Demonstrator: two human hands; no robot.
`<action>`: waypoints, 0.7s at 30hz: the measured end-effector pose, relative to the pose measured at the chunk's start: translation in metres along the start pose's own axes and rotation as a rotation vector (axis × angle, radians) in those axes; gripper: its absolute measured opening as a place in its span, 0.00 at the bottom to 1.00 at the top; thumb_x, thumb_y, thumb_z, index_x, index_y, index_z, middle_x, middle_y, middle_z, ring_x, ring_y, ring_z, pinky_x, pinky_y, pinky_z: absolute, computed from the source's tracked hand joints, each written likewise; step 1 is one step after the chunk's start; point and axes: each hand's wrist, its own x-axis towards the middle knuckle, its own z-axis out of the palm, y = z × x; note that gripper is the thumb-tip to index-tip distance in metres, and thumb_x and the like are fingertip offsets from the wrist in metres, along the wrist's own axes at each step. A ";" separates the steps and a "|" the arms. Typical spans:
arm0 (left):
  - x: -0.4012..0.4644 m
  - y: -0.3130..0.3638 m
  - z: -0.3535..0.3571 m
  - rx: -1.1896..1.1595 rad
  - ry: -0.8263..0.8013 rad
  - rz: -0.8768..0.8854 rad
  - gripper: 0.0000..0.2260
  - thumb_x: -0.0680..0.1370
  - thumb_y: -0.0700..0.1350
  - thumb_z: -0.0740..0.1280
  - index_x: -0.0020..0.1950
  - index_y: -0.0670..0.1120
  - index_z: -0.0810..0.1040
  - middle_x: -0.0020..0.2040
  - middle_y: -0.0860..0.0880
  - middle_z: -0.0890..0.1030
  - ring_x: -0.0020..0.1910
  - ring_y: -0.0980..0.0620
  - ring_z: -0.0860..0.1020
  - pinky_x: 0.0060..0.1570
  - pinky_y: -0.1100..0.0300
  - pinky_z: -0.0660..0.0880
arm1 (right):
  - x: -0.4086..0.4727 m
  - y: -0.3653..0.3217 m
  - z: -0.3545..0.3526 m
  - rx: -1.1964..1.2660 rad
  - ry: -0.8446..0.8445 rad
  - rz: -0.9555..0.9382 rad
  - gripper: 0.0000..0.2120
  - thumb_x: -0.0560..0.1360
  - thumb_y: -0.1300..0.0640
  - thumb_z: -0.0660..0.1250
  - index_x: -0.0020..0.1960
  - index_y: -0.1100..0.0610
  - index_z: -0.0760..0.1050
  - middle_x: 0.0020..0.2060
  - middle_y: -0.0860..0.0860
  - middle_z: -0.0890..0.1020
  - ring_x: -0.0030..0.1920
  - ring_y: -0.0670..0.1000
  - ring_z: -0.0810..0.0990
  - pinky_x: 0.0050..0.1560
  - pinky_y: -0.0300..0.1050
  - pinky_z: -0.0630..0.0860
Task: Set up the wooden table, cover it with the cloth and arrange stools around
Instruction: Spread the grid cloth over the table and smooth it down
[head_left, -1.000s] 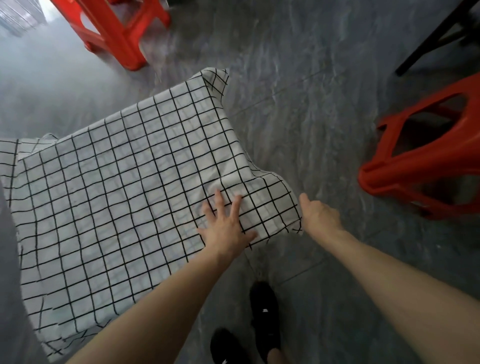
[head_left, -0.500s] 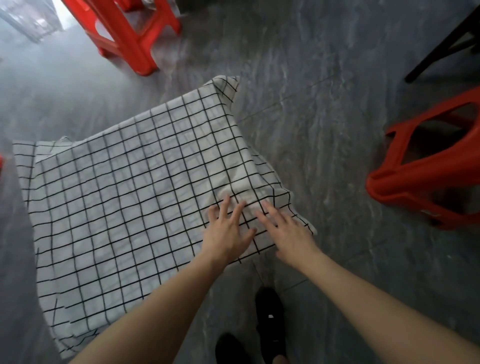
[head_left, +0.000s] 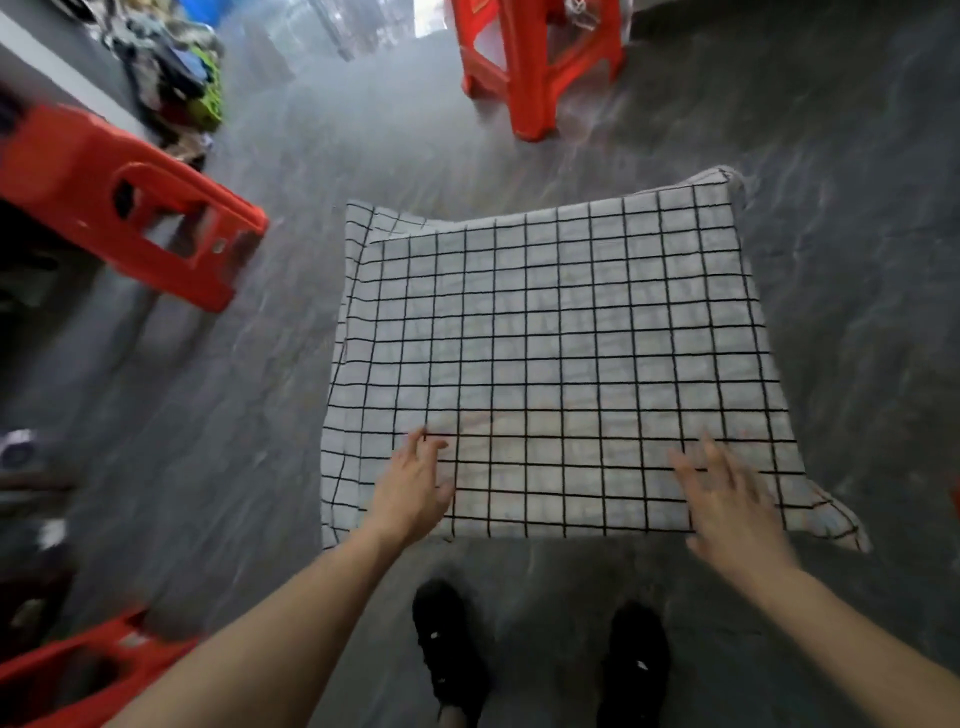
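Note:
A white cloth with a black grid (head_left: 561, 353) covers the low table completely; the wood beneath is hidden. My left hand (head_left: 415, 491) rests flat on the cloth near its front left edge, fingers apart. My right hand (head_left: 727, 499) lies spread over the front right part of the cloth, blurred by motion. Three red plastic stools are in view: one tipped at the left (head_left: 124, 202), one standing at the back (head_left: 530, 57), one at the lower left corner (head_left: 78, 670).
The floor is dark grey stone (head_left: 857, 156). A pile of clothes and clutter (head_left: 171, 73) lies at the back left. My black shoes (head_left: 449, 654) stand just in front of the table. Dark objects sit along the left edge.
The view has swung so the table now sits square in front of me. My hands have spread apart along the cloth's front edge, the right one moving right.

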 end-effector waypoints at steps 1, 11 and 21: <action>-0.004 -0.022 -0.002 -0.028 0.029 -0.061 0.22 0.79 0.49 0.62 0.73 0.48 0.64 0.76 0.48 0.55 0.74 0.46 0.61 0.70 0.51 0.66 | 0.002 -0.019 -0.004 -0.006 -0.013 -0.034 0.48 0.70 0.56 0.73 0.78 0.49 0.44 0.77 0.56 0.44 0.77 0.59 0.50 0.74 0.57 0.59; 0.008 -0.174 0.002 -0.344 -0.086 -0.352 0.20 0.79 0.41 0.58 0.71 0.51 0.67 0.76 0.42 0.56 0.72 0.38 0.61 0.69 0.47 0.62 | 0.042 -0.229 -0.011 0.013 -0.028 -0.246 0.48 0.66 0.57 0.75 0.77 0.46 0.49 0.75 0.56 0.47 0.74 0.60 0.58 0.67 0.56 0.71; 0.042 -0.225 -0.014 -0.826 0.153 -0.006 0.20 0.71 0.27 0.55 0.45 0.48 0.80 0.32 0.48 0.74 0.29 0.58 0.68 0.30 0.66 0.65 | 0.093 -0.329 -0.020 0.067 -0.133 -0.111 0.46 0.67 0.47 0.76 0.74 0.40 0.49 0.75 0.55 0.49 0.70 0.63 0.55 0.63 0.63 0.71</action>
